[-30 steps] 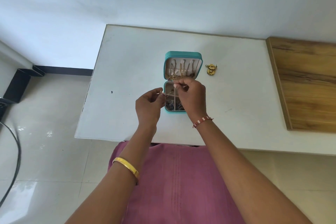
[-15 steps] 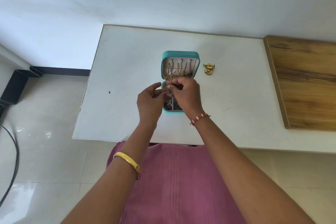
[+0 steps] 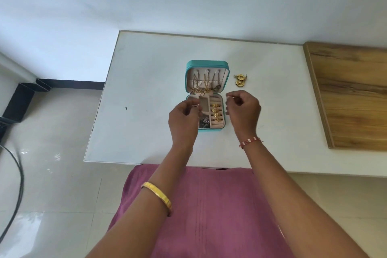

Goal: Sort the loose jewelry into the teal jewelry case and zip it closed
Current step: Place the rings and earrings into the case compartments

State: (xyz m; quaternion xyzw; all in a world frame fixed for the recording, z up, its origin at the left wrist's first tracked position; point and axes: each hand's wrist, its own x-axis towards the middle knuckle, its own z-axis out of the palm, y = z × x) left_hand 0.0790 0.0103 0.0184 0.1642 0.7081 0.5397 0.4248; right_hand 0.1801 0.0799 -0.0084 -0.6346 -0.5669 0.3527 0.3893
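Two hands blurred, left hand (image 3: 184, 114) hiding case (image 3: 207, 64) corner

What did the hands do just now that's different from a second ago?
The right hand moved off the teal case to its right side, and the left hand slid to its left edge, uncovering the gold rings. The case stayed open; the gold earrings stayed on the table.

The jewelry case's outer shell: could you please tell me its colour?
Teal, with a pale beige lining; the jewelry case shows only in the head view.
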